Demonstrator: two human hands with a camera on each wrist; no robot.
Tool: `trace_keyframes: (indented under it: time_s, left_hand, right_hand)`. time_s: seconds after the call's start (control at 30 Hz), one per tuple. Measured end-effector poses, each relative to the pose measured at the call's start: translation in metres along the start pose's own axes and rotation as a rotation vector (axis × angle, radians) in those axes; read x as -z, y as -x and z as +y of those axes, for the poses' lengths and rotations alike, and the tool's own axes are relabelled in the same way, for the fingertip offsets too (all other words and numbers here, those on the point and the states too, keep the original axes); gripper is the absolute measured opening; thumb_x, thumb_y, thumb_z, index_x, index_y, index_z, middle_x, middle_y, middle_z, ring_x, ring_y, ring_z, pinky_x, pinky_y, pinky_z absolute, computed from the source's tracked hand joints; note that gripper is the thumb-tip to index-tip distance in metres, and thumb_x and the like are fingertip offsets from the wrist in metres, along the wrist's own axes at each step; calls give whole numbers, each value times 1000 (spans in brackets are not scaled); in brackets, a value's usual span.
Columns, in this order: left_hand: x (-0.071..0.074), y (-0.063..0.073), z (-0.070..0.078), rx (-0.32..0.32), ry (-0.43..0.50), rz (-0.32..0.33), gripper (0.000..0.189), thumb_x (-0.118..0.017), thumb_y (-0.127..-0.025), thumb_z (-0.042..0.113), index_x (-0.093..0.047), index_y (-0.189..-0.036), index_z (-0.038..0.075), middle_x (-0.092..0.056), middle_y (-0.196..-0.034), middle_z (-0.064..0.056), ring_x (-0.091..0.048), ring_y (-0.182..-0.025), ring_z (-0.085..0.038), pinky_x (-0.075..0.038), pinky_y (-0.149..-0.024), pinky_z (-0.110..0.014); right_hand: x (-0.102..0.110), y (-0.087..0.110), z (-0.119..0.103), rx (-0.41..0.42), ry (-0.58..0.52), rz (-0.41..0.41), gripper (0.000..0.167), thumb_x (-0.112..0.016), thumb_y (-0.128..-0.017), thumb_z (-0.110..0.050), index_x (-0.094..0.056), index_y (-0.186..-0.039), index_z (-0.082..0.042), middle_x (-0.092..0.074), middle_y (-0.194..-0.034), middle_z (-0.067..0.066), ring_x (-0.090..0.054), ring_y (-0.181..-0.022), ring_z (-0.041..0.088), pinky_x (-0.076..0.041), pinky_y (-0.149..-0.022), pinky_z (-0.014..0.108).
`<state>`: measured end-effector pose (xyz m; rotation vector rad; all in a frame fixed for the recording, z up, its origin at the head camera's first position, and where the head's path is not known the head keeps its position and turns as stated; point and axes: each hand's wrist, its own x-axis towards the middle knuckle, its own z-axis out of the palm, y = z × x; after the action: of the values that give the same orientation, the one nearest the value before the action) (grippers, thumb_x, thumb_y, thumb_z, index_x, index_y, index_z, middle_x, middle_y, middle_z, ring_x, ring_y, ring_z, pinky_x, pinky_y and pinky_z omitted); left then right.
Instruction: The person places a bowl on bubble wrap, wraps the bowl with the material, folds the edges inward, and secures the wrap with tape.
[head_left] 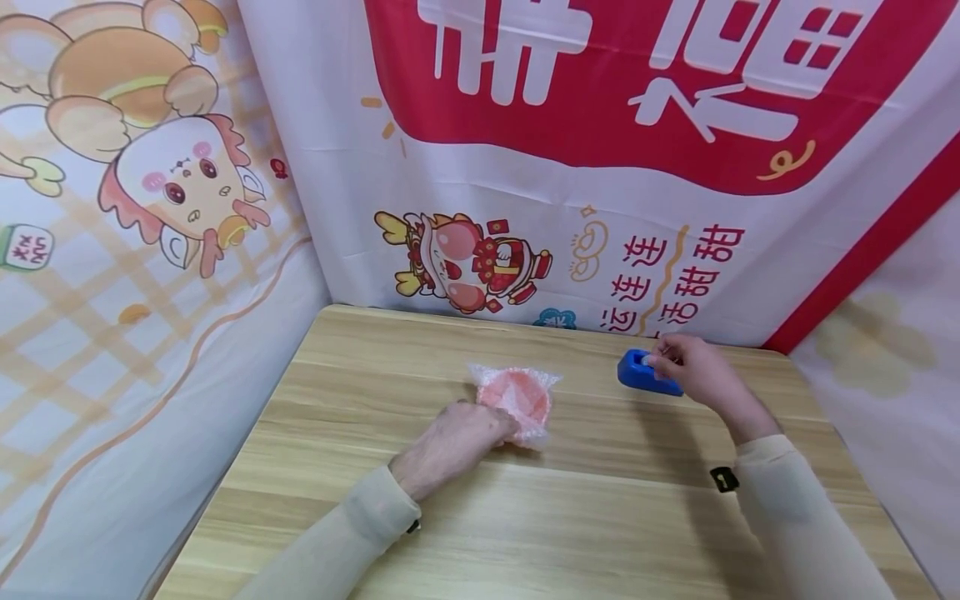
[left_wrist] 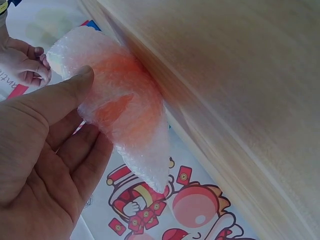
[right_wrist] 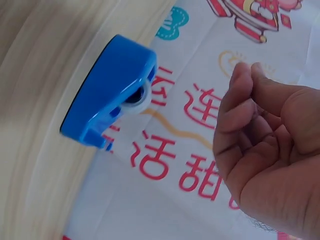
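Note:
A round pink-orange item in bubble wrap (head_left: 516,396) rests on the wooden table, its clear corners sticking out. My left hand (head_left: 461,437) pinches its near left edge, thumb on top and fingers beneath, as the left wrist view shows. Further right stands a blue tape dispenser (head_left: 637,377) with a pale tape roll (right_wrist: 139,102) in it. Above the dispenser is my right hand (head_left: 693,371), apart from it in the right wrist view. Its fingers are curled, with thumb and index tips together; no tape can be made out between them.
The wooden table (head_left: 480,525) ends at the back against a white and red printed cloth (head_left: 330,208). Another printed cloth (head_left: 247,350) hangs along the left side, and a pale one (head_left: 892,417) along the right.

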<state>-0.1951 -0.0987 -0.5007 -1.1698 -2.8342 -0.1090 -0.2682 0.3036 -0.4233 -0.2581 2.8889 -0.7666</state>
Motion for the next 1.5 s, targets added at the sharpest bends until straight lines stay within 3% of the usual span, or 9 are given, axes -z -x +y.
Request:
trace_keyframes:
  time_s: [0.23,0.53,0.7,0.8,0.93,1.1,1.27,1.5]
  left_hand:
    - [1,1,0,4,16,-3,15,-81,-111,16,-86,-120,27,-83,-102,11,-60,-80,-2,-61,-75,-21]
    - [1,1,0,16,22,-20,12,-80,-112,18,-86,-118,27,-78,-94,11,-54,-74,-3,-55,-68,-18]
    - [1,1,-1,13,24,-24,12,-80,-112,17,-86,-118,26,-72,-89,12,-52,-73,-3,-50,-65,-17]
    - [1,1,-1,9,17,-19,11,-80,-112,16,-85,-114,25,-67,-85,13,-50,-72,-3,-49,-64,-17]
    - [1,1,-1,11,21,-15,11,-79,-112,15,-84,-110,25,-62,-81,13,-49,-71,-3,-47,-63,-17]
    - [1,2,-1,14,32,-13,13,-79,-111,14,-83,-107,25,-60,-79,14,-48,-70,-3,-46,-62,-17]
    - [2,2,-1,17,68,-18,11,-78,-112,14,-84,-111,24,-59,-80,14,-48,-71,-4,-45,-62,-17]
    - [2,4,-2,18,108,-13,12,-77,-112,13,-84,-114,23,-61,-83,14,-50,-74,-5,-46,-65,-18]
  right_hand:
    - [-10,3,-24,18,32,-12,20,-72,-118,-23,-71,-112,-5,-83,-90,5,-76,-85,23,-57,-74,32]
    - [-18,2,-40,92,-17,-62,16,-74,-117,-17,-71,-108,-4,-83,-88,5,-77,-81,13,-62,-73,30]
    - [-23,2,-43,115,-51,-124,18,-74,-115,-11,-65,-120,3,-83,-88,6,-78,-81,15,-65,-71,30]
    - [-26,2,-46,115,-49,-172,19,-74,-115,-9,-65,-124,5,-83,-89,7,-80,-82,16,-69,-74,33]
    - [-30,3,-55,112,-21,-209,8,-70,-117,-9,-70,-118,0,-83,-94,6,-81,-87,16,-72,-82,39]
    - [-36,5,-69,153,18,-206,11,-65,-120,-11,-73,-113,-7,-83,-93,5,-79,-87,16,-67,-77,37]
    - [-45,4,-82,174,-21,-220,13,-61,-122,-13,-71,-115,-9,-78,-90,7,-71,-79,17,-60,-70,34]
    - [-59,-3,-92,247,21,-154,10,-68,-119,-19,-76,-118,-13,-75,-96,3,-62,-81,15,-56,-70,32]
